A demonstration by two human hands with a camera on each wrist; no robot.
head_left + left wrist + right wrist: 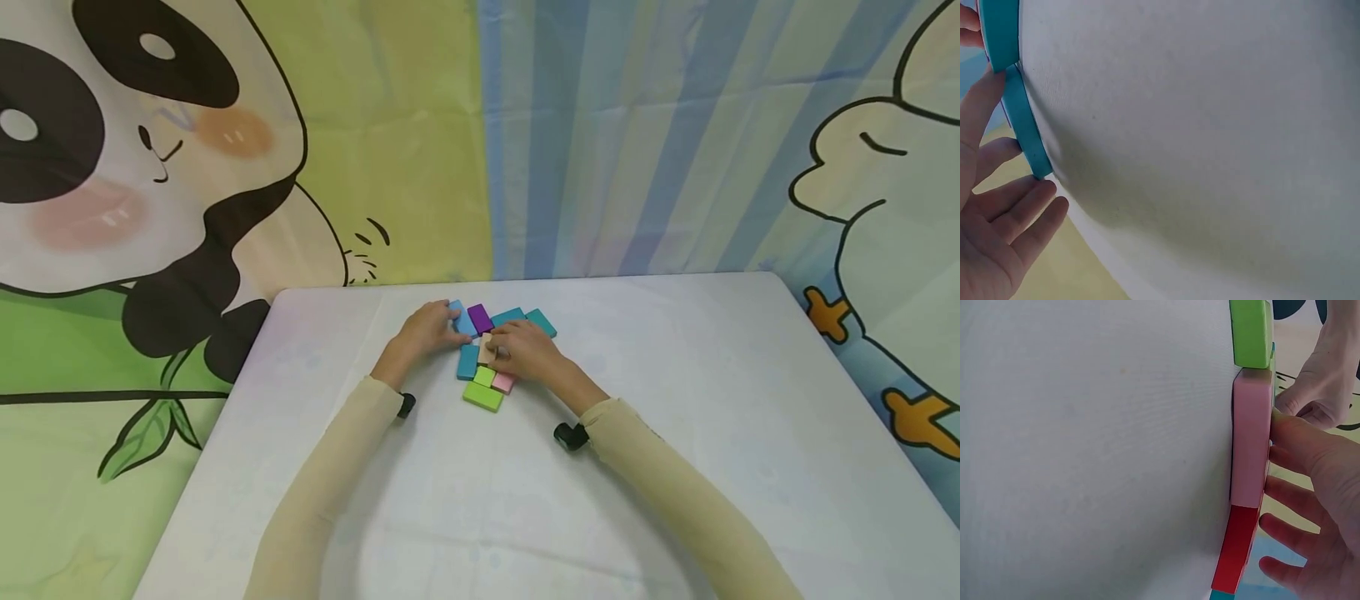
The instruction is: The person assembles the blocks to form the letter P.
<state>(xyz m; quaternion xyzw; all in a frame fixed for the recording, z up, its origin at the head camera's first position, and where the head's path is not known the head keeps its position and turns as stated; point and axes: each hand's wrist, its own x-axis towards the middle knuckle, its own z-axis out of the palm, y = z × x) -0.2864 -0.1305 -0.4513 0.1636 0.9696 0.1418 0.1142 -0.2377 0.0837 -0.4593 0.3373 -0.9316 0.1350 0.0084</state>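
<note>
My left hand (pixel 426 331) is at the far left of a cluster of flat coloured blocks. Its thumb and fingertips pinch the two ends of a light blue block (pixel 465 322), which shows edge-on as a blue block (pixel 1025 122) in the left wrist view. From the right, my right hand (pixel 529 350) reaches over the cluster, thumb and fingers around a beige block (pixel 485 350) in its middle. A purple block (pixel 480 319) lies between the hands. In the right wrist view a pink block (pixel 1252 437) and a red block (pixel 1235 549) stand in front of the right fingers.
Two teal blocks, the right one (pixel 542 322) angled, lie behind the right hand. A blue-teal block (pixel 467 362), a small lime block (pixel 484 377) and a longer lime block (pixel 483 397) form the near part. The white table (pixel 675 517) ends at a cartoon-printed curtain (pixel 420 150).
</note>
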